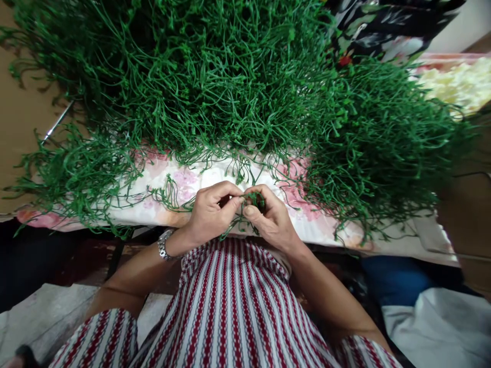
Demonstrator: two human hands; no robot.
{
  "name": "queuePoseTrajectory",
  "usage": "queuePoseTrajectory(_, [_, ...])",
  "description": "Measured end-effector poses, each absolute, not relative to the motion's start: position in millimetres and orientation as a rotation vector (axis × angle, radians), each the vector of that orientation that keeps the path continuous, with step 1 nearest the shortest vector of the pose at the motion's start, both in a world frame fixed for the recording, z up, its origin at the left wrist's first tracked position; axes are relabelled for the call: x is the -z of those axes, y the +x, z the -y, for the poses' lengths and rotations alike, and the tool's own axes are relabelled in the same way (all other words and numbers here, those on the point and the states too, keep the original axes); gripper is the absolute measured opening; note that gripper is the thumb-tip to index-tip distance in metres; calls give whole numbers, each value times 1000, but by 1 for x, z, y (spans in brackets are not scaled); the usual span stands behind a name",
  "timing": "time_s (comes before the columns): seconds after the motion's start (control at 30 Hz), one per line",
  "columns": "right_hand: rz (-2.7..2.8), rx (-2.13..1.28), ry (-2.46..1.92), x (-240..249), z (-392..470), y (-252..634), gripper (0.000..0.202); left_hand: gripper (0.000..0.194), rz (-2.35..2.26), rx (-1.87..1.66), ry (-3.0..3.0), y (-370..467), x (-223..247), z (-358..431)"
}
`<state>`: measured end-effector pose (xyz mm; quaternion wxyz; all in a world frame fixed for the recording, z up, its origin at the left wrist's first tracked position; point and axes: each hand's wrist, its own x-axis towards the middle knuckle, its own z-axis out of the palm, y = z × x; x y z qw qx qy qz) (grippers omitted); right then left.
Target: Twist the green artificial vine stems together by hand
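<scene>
My left hand (210, 210) and my right hand (270, 217) meet at the near edge of a table, fingertips pinched together on a small green plastic sprig (253, 198). A silver watch (164, 244) is on my left wrist. Just beyond the hands lies a huge heap of green artificial stems (215, 76), spreading across the floral tablecloth (192, 181). Loose stems trail from the heap down to my fingers.
A second mound of green stems (383, 148) lies at the right. Pale yellow pieces (456, 84) fill a tray at the far right. A person in dark floral clothing (376, 25) is behind the heap. A thin metal rod (57, 122) sticks out at left.
</scene>
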<state>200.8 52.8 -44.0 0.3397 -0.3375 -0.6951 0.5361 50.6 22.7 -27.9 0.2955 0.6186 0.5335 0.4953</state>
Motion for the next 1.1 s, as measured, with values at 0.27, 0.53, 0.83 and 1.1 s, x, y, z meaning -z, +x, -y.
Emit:
queuePoseTrajectory(0.27, [1847, -1581, -766, 38, -53, 203, 21, 6, -1077, -1361, 1368, 49, 31, -23])
queuePoseTrajectory(0.53, [1865, -1529, -447, 46, -59, 203, 20, 18, -709, -1225, 753, 50, 25, -25])
queuePoseTrajectory(0.83, [1748, -980, -683, 33, -64, 222, 18, 19, -998, -1320, 1017, 38, 27, -31])
queuePoseTrajectory(1.1, [2263, -780, -692, 29, -56, 206, 18, 12, -1232, -1340, 1383, 47, 31, -34])
